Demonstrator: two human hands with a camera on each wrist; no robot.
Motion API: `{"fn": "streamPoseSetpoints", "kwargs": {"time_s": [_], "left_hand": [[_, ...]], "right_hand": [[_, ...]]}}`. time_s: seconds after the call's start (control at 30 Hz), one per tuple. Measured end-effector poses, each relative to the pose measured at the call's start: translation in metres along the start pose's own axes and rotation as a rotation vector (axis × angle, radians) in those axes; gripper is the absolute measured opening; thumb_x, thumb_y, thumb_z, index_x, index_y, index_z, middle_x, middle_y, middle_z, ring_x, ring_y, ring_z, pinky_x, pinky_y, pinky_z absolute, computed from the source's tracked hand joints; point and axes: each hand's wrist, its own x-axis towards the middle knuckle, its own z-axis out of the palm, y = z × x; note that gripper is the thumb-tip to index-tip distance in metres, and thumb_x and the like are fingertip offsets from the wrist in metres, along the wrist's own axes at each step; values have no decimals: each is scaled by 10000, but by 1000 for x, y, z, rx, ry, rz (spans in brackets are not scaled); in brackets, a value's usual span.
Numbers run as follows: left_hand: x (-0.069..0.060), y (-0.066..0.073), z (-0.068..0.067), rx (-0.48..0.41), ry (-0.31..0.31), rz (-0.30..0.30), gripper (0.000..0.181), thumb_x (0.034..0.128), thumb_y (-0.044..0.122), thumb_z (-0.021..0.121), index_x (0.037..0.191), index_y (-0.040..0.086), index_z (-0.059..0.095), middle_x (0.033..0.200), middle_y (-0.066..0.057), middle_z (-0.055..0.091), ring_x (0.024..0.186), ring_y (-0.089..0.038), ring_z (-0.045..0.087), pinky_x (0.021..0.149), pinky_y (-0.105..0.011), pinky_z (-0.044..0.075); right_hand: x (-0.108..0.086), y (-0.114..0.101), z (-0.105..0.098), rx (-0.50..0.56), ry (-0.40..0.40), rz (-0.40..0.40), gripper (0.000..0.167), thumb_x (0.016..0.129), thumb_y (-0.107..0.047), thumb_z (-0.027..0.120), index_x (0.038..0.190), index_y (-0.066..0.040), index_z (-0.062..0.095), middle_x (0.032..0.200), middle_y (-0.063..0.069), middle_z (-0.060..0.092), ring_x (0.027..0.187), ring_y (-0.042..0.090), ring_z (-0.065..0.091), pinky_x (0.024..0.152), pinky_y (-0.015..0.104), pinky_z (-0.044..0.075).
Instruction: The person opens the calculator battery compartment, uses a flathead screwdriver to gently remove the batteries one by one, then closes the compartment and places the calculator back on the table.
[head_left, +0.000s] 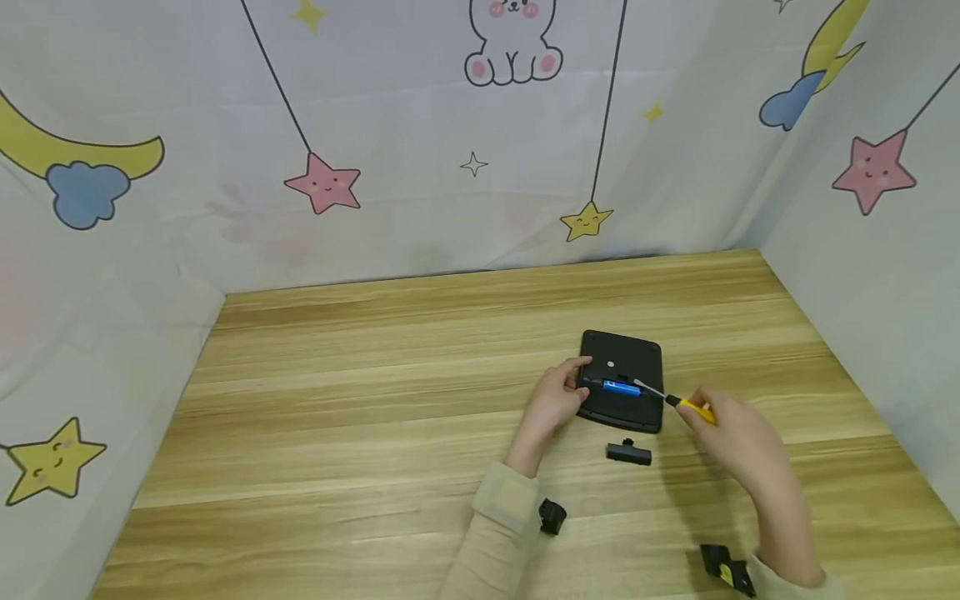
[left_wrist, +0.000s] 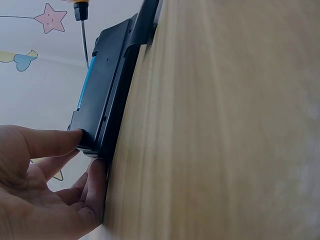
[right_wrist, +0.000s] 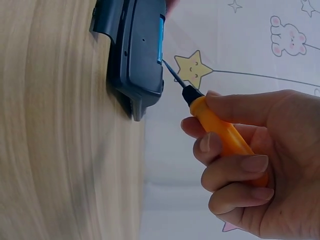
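Note:
A flat black calculator-like device (head_left: 633,354) lies back side up on the wooden table. A blue battery (head_left: 621,387) sits in its uncovered slot. At the device's left edge my left hand (head_left: 553,402) pinches it, thumb on top and other fingers at the side, as the left wrist view shows. My right hand (head_left: 738,433) grips the yellow handle of a screwdriver (right_wrist: 220,127). The screwdriver's metal tip reaches the right end of the battery; whether it touches is too small to tell. Just in front of the device lies a small black battery cover (head_left: 628,453).
The wooden table (head_left: 360,400) extends far to the left of both hands. White cloth (head_left: 420,217) with printed stars and moons hangs behind and at both sides. Black wrist-worn pieces (head_left: 552,517) show beside both forearms.

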Motion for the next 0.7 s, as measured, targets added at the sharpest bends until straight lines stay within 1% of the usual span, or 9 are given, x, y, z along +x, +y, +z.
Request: {"fn": "streamPoseSetpoints", "kwargs": {"time_s": [0.17,0.37,0.7], "left_hand": [[0,0,-1,4,-2,0,483,912,22,598,1361,195,553,825,-5,384,613,-106,370,531,-207,321],[0,0,-2,-7,-7,-3,488,912,14,595,1364,190,550,824,-4,377,593,-101,358,526,-208,312],[2,0,-5,-8,-14,-2,485,909,11,599,1358,188,556,826,-6,380,619,-107,369,536,-203,317]], "right_hand": [[-5,-4,-3,-17,4,15,294,970,-302,539,1056,-27,596,596,6,423,523,165,377,470,288,287],[-11,-8,-7,-41,10,24,303,953,-299,563,1071,-21,597,562,-3,400,488,152,359,442,269,277],[-16,-20,-11,-74,-4,47,345,937,-334,584,1076,-19,607,591,10,466,520,167,391,453,285,297]]}}
